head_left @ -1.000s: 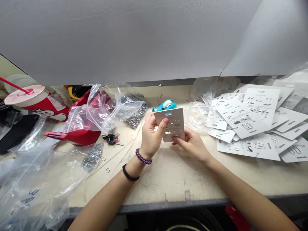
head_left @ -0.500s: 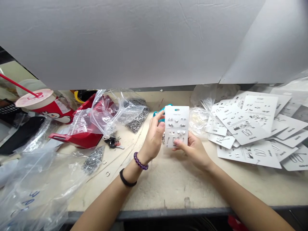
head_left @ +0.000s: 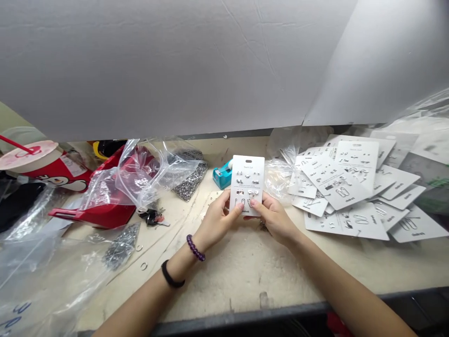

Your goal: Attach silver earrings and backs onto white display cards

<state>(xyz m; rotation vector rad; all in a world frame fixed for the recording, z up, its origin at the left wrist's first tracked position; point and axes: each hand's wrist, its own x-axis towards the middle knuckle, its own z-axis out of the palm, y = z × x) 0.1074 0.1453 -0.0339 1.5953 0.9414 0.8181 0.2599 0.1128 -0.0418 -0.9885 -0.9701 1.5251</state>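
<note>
Upright in front of me is a white earring card [head_left: 247,171] with rows of small silver earrings on it. My left hand [head_left: 224,213] grips its lower left edge, the thumb pressed on the front. On the lower right, my right hand [head_left: 273,213] pinches the same card, its thumb over the bottom row. The fingers behind the card are hidden. Just behind and left of the card sits a teal tape dispenser [head_left: 221,176]. A heap of similar earring cards [head_left: 354,187] lies to the right.
Clear plastic bags [head_left: 277,178] lie behind my right hand. Left are a red scoop [head_left: 105,213], a bag of small metal pieces [head_left: 191,180], keys [head_left: 152,216], two rings and a red cup [head_left: 52,166] with a straw. A grey-white panel [head_left: 175,70] stands across the back.
My left hand has come down from the card's upper left edge to its lower left and now grips it. The view has shifted, and the tape dispenser shows more.
</note>
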